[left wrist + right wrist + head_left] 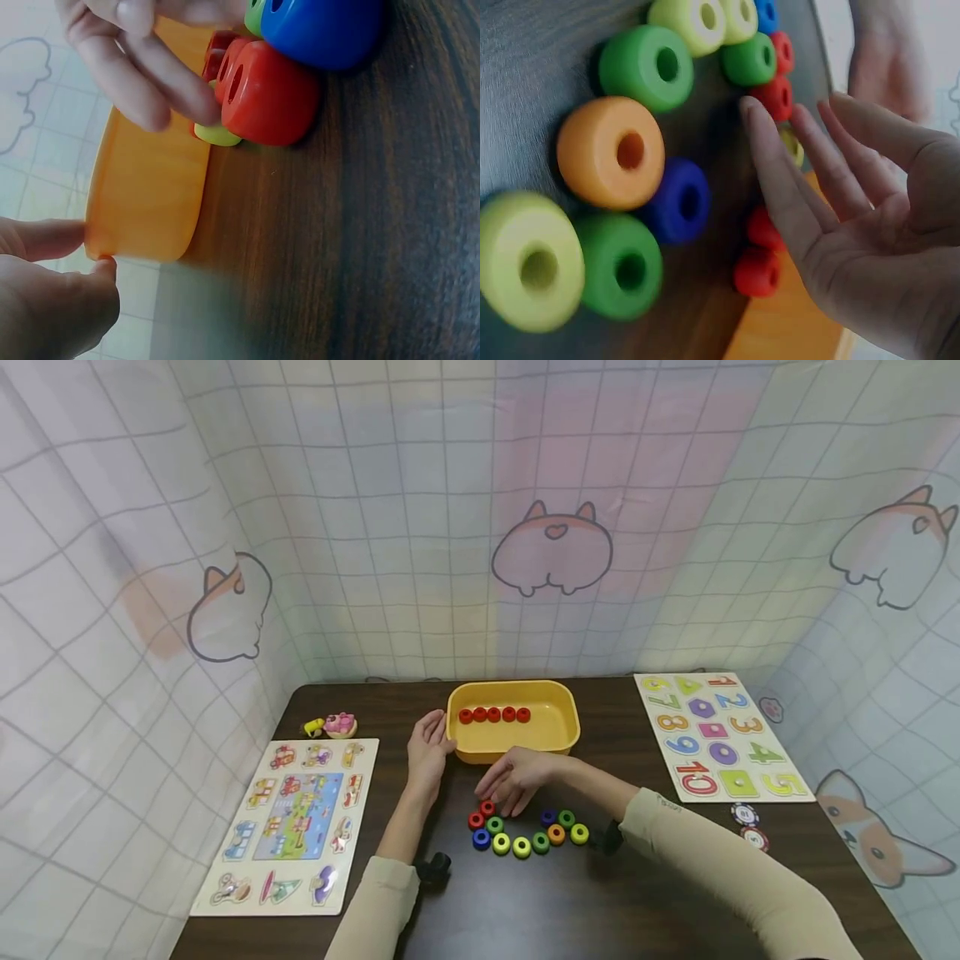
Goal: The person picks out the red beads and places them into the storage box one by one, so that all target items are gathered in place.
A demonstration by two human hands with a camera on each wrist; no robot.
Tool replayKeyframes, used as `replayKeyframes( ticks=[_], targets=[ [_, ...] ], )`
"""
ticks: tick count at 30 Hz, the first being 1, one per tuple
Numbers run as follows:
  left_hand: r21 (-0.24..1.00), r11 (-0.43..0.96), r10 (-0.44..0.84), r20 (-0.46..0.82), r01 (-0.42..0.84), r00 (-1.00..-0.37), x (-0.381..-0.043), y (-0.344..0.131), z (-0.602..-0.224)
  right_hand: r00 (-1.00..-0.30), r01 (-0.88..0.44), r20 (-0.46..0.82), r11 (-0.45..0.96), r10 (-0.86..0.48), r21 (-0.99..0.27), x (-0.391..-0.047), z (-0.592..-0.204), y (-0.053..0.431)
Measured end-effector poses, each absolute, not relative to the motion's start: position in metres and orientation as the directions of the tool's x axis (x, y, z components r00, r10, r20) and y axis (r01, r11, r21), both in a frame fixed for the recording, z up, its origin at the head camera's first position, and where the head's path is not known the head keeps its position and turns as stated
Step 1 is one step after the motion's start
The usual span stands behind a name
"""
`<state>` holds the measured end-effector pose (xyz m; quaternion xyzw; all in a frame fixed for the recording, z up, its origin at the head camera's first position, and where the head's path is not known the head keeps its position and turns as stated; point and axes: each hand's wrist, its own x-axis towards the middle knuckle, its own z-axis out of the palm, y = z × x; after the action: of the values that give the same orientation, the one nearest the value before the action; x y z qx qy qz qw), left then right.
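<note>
A yellow plastic tray [555, 727] stands at the table's back with a row of red beads [495, 714] in it. My left hand [427, 756] holds the tray's left end, thumb and fingers at its corner. My right hand [521, 777] hovers just in front of the tray, fingers relaxed, beside the loose beads. Nearest it are two red beads [476, 820] and a green bead [495, 825]. A yellow bead [791, 146] shows partly behind its fingers in the right wrist view; no grip on it is visible. An orange bead [556, 834] lies among blue, green and yellow ones.
A picture puzzle board [360, 835] lies at left, with a pink toy [341, 725] and a small yellow toy [313, 727] behind it. On the right are a number puzzle board [723, 735] and two poker chips [745, 814]. Patterned cloth hangs around the table.
</note>
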<state>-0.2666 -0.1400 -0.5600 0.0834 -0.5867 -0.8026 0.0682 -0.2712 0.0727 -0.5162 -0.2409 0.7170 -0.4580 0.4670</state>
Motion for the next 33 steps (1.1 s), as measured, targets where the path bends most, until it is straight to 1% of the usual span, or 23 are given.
replayKeyframes(
  ticks=[2,5,9,11,16,22,27,30,33],
  targets=[
    [0.952,-0.306,-0.206,-0.050,0.015,-0.977,-0.267,-0.140,-0.560,-0.464,0.037,-0.428,0.466,-0.775,-0.884,-0.268,-0.523,0.068],
    [0.950,-0.313,-0.200,-0.041,0.025,-0.979,-0.267,-0.140,-0.561,-0.511,-0.020,-0.399,0.475,-0.761,-0.880,-0.263,-0.531,0.063],
    [0.948,-0.318,-0.200,-0.031,0.035,-0.979,-0.268,-0.140,-0.561,-0.565,-0.041,-0.389,0.496,-0.728,-0.867,-0.259,-0.536,0.058],
    [0.948,-0.317,-0.202,-0.028,0.038,-0.979,-0.268,-0.140,-0.562,-0.576,-0.038,-0.394,0.505,-0.717,-0.862,-0.258,-0.537,0.057],
    [0.951,-0.307,-0.208,-0.030,0.036,-0.978,-0.267,-0.140,-0.562,-0.569,-0.004,-0.406,0.496,-0.715,-0.868,-0.263,-0.527,0.060],
    [0.946,-0.322,-0.219,-0.029,0.045,-0.975,-0.268,-0.142,-0.563,-0.584,0.070,-0.389,0.433,-0.713,-0.899,-0.284,-0.495,0.065],
    [0.943,-0.329,-0.210,-0.026,0.046,-0.977,-0.267,-0.142,-0.563,-0.620,0.122,-0.386,0.401,-0.683,-0.908,-0.312,-0.472,0.065],
    [0.944,-0.327,-0.205,-0.028,0.041,-0.978,-0.266,-0.142,-0.563,-0.653,0.157,-0.395,0.395,-0.646,-0.905,-0.330,-0.468,0.060],
    [0.943,-0.329,-0.199,-0.029,0.039,-0.980,-0.266,-0.141,-0.563,-0.676,0.196,-0.416,0.395,-0.609,-0.897,-0.347,-0.472,0.052]
  ],
)
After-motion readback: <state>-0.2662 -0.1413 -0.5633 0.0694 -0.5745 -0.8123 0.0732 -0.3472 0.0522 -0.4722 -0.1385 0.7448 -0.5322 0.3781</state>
